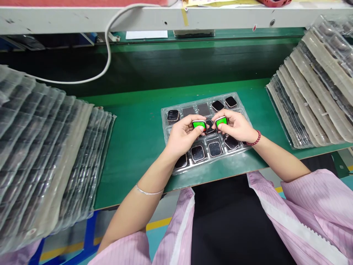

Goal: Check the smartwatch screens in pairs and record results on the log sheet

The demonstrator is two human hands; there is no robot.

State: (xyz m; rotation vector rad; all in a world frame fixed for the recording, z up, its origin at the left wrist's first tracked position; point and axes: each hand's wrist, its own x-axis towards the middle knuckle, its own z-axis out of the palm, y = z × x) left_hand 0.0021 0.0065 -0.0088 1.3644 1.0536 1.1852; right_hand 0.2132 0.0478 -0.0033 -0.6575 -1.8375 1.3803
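My left hand point(182, 135) grips a watch point(199, 125) with a lit green screen, its thumb on the glass. Another watch point(221, 121), also showing green, is held in my right hand point(236, 126), with the thumb over its lower edge. Both hands are above a clear plastic tray point(176, 172) on the green table. Several dark-screened watches lie in the tray's compartments, among them one at the upper left point(173, 116), one at the upper right point(231, 102) and one in the front row point(198, 153). The hands hide part of the middle row.
Stacked clear trays point(55, 154) lean at the left, and another tall stack point(311, 92) stands at the right. A white cable point(108, 48) hangs from the white shelf edge point(220, 19) above the green table point(132, 147).
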